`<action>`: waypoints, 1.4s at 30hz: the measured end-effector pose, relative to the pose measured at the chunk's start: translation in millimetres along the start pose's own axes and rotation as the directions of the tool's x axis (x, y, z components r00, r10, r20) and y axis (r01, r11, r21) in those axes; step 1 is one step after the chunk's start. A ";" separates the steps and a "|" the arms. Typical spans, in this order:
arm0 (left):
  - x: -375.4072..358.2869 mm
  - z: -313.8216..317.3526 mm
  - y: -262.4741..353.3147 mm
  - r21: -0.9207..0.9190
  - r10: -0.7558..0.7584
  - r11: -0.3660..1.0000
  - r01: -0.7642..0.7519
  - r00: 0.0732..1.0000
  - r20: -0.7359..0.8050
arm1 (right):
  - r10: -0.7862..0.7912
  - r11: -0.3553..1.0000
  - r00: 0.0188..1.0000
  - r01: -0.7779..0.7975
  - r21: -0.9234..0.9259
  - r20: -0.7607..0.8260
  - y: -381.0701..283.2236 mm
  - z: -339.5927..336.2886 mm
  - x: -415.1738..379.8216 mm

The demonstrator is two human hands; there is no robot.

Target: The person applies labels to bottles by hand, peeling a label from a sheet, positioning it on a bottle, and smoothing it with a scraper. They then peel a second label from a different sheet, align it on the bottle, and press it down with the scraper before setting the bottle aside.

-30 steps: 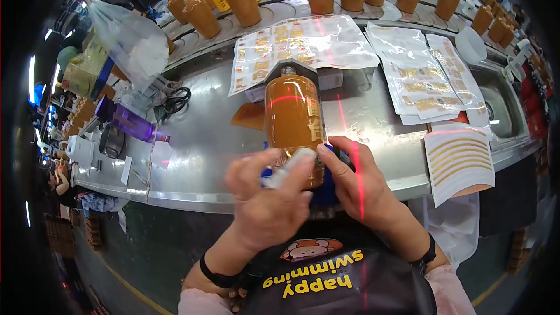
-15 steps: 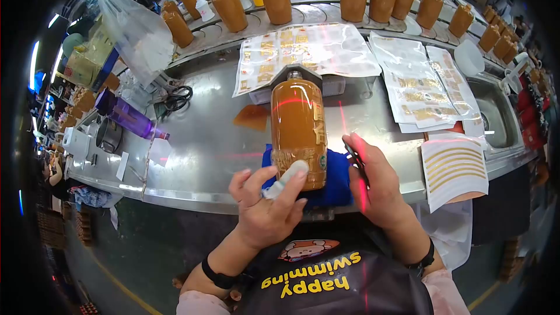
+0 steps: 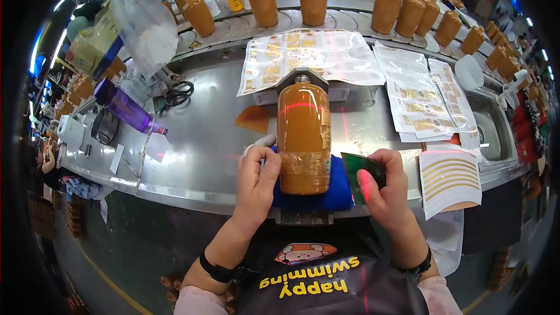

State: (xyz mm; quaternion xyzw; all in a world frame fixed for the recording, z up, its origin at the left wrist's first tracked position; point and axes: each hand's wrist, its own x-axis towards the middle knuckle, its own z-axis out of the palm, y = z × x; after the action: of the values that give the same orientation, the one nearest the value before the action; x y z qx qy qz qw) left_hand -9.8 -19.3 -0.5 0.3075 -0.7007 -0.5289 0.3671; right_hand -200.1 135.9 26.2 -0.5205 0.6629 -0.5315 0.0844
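A glossy brown bottle [image 3: 303,122] lies on a blue cloth [image 3: 340,189], its neck resting in a dark notched holder [image 3: 315,73]. Clear film with gold print wraps its lower part, and red laser light crosses its shoulder. My left hand [image 3: 255,181] is at the bottle's left side, fingers curled against it, with a white cover on one fingertip. Some of those fingers are partly hidden. To the right of the bottle, my right hand [image 3: 388,189] pinches a thin dark green scraper [image 3: 359,175], held apart from the bottle.
Printed label sheets [image 3: 309,52] lie behind the holder, with more sheets [image 3: 414,90] at right and a gold-striped sheet [image 3: 450,179] nearby. Brown bottles [image 3: 314,1] stand along a conveyor. A purple bottle [image 3: 125,108], black scissors [image 3: 178,93] and a sink [image 3: 496,131] flank the steel table.
My left hand has moved from the bottle's lower front to its left side. The bottle has turned, its lettering shifting right. The green scraper now shows its broad face. Conveyor bottles have moved right.
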 end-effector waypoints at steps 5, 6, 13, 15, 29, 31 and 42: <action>4.4 0.9 12.4 -0.304 -0.076 0.949 0.083 0.997 0.034 | 0.032 0.998 0.999 -0.032 0.062 0.012 -1.3 1.0 0.8; 4.4 -1.9 11.7 -0.267 -0.075 0.960 0.087 0.996 0.053 | 0.044 0.996 0.999 -0.045 0.080 0.015 -2.3 0.4 0.9; 0.9 -12.9 13.0 -0.173 -0.106 0.978 0.117 0.992 0.073 | 0.103 0.982 0.994 -0.108 0.156 0.043 4.2 6.2 -1.0; 0.3 -11.1 18.2 -0.221 -0.110 0.968 0.116 0.993 0.036 | 0.097 0.983 0.994 -0.103 0.152 0.046 1.0 5.3 0.8; 1.7 -14.1 46.9 -0.096 -0.090 0.990 0.103 0.987 0.130 | 0.113 0.974 0.992 -0.121 0.190 0.052 0.5 6.4 0.0; 3.2 -15.9 50.3 -0.035 -0.077 0.996 0.084 0.984 0.159 | 0.118 0.973 0.991 -0.127 0.195 0.059 1.1 6.5 -0.5; 5.1 -13.2 30.5 0.350 0.040 0.936 -0.040 0.999 0.007 | 0.153 0.961 0.986 -0.163 0.224 0.061 7.9 7.7 -3.9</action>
State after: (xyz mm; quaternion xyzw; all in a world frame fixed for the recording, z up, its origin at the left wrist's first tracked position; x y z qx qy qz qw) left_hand -2.7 -22.6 32.2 0.3538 -0.7895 -0.3883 0.3175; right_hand -198.0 133.4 15.1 -0.4642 0.6347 -0.5843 0.2003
